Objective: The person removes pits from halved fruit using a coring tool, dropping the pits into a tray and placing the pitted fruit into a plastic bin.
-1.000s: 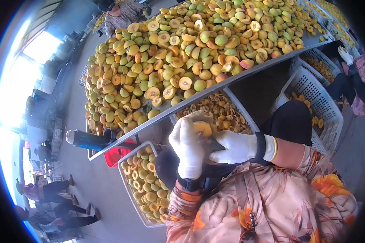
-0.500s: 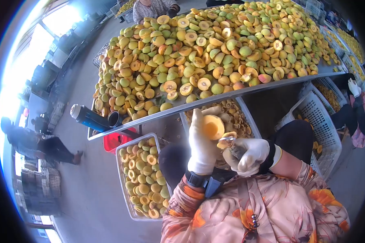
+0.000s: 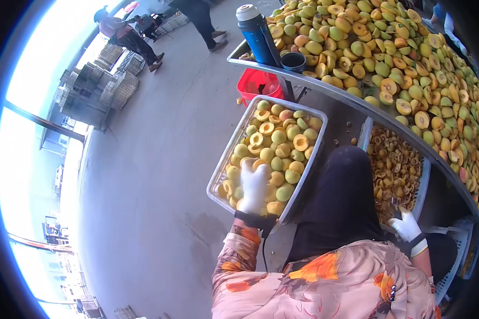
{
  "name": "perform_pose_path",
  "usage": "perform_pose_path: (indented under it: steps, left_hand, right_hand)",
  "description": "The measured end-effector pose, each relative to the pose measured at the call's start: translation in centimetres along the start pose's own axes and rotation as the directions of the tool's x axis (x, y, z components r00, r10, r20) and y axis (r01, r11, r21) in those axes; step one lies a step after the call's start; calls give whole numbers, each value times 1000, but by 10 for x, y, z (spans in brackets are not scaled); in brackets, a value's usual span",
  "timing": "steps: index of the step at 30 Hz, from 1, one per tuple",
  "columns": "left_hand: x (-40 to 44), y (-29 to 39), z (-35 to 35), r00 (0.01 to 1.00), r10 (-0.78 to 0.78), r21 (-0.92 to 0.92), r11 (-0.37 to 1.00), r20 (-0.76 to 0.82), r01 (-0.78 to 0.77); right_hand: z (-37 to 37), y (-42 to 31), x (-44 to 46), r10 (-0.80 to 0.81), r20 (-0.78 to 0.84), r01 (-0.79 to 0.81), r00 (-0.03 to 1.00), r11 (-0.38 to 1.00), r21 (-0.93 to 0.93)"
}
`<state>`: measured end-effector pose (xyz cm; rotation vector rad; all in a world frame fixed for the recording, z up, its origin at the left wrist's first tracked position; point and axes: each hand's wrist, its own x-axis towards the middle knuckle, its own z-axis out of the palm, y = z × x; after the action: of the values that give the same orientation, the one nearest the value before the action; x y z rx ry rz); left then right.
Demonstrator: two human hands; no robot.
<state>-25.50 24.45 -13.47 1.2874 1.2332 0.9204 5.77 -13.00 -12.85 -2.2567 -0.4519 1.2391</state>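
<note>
My left hand (image 3: 254, 186), in a white glove, reaches into a white plastic crate (image 3: 214, 198) of yellow-green peach halves. One peach half (image 3: 259, 162) shows at its fingertips; blur hides whether the fingers hold it. At the lower right my gloved right hand (image 3: 406, 225) is closed around a small hand tool (image 3: 395, 205) with a metal tip, mostly covered by the fingers. That hand is just over the near end of a crate (image 3: 424, 183) filled with brown-orange pits and scraps.
A metal-edged table (image 3: 324, 84) bears a large heap of peach halves (image 3: 410, 69). On its corner stand a blue thermos (image 3: 258, 40) and a dark cup (image 3: 294, 61). Below is a red bucket (image 3: 250, 85). A person (image 3: 127, 34) walks beyond, near stacked crates (image 3: 90, 95).
My view has turned left. My left hand has gone from in front of my body, where it held a peach half, to the peach crate. My right hand has lowered beside the pit crate.
</note>
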Motion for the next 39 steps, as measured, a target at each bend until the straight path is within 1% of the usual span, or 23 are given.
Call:
perform_pose_path:
  steps: [1,3,5,7,8,11,13,14,15,16,17,19,21,23,24,25,26,28,31,34,35,37,39]
  left_hand:
    - [3,-7,-22,995,-6,-20,1000,-100,4]
    - [36,-56,-81,945,163,423,906,-282,-30]
    - [56,-80,-132,886,385,764,642,-257,-57]
    - [68,-96,-169,936,275,842,538,-220,40]
    - [73,-106,-181,968,84,865,472,-236,170]
    - [49,-155,-175,992,52,979,174,-113,103]
    - [44,-147,-172,981,-128,961,220,-143,168]
    - [41,-152,-173,993,-48,976,184,-110,117]
    - [44,-149,-172,990,-81,984,127,-115,124]
    - [44,-139,-170,990,-107,989,105,-89,101]
    - [53,-156,-182,992,-98,992,91,-75,84]
    - [58,-148,-186,979,-181,983,144,-91,117]
    - [77,-164,-204,993,-117,983,178,-25,46]
    - [69,-64,-152,970,-241,988,147,-15,52]
    - [71,-12,-108,935,-324,990,-41,-143,138]
    - [77,20,-78,942,-319,995,-14,-101,102]
    - [96,8,-62,1000,7,999,51,16,-16]
    - [120,33,3,931,253,815,458,263,-355]
    - [85,113,166,678,464,423,542,570,-727]
    - [59,140,305,410,524,217,391,747,-894]
    - [49,142,345,381,494,182,404,781,-897]
    - [49,128,416,260,439,151,268,860,-952]
    - [19,140,443,137,290,114,95,947,-989]
  right_hand:
    - [2,5,6,16,20,-15,1000,1000,-19]
    - [3,30,27,-101,59,103,993,994,-25]
    - [6,24,30,-106,74,111,992,992,-65]
    - [11,8,29,-123,77,133,989,982,-136]
    - [14,3,29,-132,67,141,989,978,-155]
    - [23,32,49,-194,44,199,980,947,-254]
    - [19,21,38,-179,-23,164,984,938,-307]
    - [16,-3,26,-103,6,101,995,966,-239]
    - [13,-5,27,-89,41,97,995,960,-263]
    - [12,12,31,-275,-10,261,962,923,-282]
    - [9,6,31,-98,-11,88,995,934,-346]
    - [7,8,34,-177,-24,157,984,923,-352]
    - [1,-4,28,-52,1,49,999,953,-299]
    - [1,12,33,-169,-40,148,985,937,-315]
    - [3,23,39,-210,-53,185,976,938,-293]
    - [0,23,39,-203,-63,179,977,946,-270]
    - [-3,18,37,-199,-69,176,978,952,-250]
    - [-7,16,38,-236,-100,212,967,956,-203]
    - [-11,17,36,-292,-176,273,940,954,-126]
    - [-18,16,32,-303,-188,292,934,953,-84]
    - [-21,14,28,-315,-206,308,926,949,-65]
    - [-32,6,18,-300,-180,296,937,954,-48]
    - [-40,2,11,-262,-155,259,952,965,-40]
